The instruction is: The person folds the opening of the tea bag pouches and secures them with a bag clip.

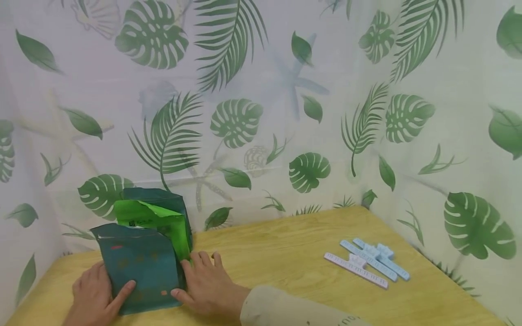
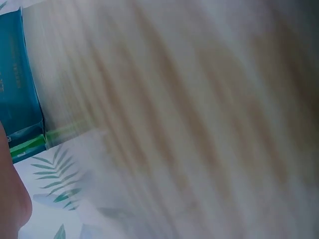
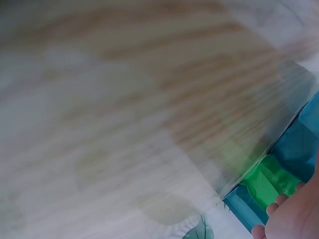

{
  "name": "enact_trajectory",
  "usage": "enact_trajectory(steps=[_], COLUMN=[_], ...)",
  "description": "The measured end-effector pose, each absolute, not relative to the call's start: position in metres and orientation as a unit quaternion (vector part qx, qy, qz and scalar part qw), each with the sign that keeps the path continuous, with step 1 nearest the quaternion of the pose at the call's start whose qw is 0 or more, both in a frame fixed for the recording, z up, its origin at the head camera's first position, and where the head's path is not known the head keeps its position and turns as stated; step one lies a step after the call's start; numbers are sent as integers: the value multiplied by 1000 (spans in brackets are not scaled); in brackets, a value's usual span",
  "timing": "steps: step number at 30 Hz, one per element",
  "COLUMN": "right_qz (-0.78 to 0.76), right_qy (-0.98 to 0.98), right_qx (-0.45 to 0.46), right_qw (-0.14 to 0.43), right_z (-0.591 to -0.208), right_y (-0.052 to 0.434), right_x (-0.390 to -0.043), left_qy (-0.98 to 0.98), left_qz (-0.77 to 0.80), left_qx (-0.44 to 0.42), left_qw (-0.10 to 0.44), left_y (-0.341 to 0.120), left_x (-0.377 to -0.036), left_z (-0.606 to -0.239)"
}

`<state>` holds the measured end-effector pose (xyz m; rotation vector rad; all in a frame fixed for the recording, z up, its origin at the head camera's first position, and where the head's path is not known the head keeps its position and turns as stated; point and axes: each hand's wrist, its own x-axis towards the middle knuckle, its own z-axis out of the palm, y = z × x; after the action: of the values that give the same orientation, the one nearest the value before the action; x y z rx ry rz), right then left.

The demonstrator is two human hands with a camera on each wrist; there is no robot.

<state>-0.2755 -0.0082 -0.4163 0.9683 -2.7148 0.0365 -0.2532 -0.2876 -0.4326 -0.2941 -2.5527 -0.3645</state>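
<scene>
A stack of pouches stands on the wooden table [image 1: 285,253] at the left: a dark teal pouch [image 1: 140,267] in front, a bright green pouch [image 1: 159,224] behind it, another teal one at the back. My left hand [image 1: 95,296] holds the front pouch's left edge, thumb across its face. My right hand [image 1: 204,283] holds the right edge, thumb on the front, fingers behind. The left wrist view is blurred and shows the teal pouch [image 2: 17,84]. The right wrist view, also blurred, shows the green pouch [image 3: 269,181] by my fingertips [image 3: 276,204].
Several pale blue and pink plastic strips [image 1: 369,262] lie on the table's right side. A leaf-printed curtain [image 1: 261,113] closes the space behind and to the right. The table's far right corner [image 1: 363,210] meets the curtain.
</scene>
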Motion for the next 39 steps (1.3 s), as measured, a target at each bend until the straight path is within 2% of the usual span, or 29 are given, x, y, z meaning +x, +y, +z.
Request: enact_trajectory(steps=[4,12,20,32,39], right_qz=[10,23,27,53,37], right_qy=[-934,-935,-932,-934,-929], right_qx=[332,328,328,322,325], right_qw=[135,133,154,146,174], right_z=[-417,-419,-422,-423,-426], right_y=[-6,-2,7,29,37], right_x=[-274,-277,-278,-278,-281], left_qy=[-942,-948,-941,-942,-940], left_qz=[-133,-130,-133,-139,-133], left_qx=[-124,-121,-135,-142,-136], left_qw=[281,264,281,270,283], left_y=[-284,-276,-266,-242,-231], left_x=[-254,-251,-250,-251,-250], left_z=[-435,-434,-434,-436,-434])
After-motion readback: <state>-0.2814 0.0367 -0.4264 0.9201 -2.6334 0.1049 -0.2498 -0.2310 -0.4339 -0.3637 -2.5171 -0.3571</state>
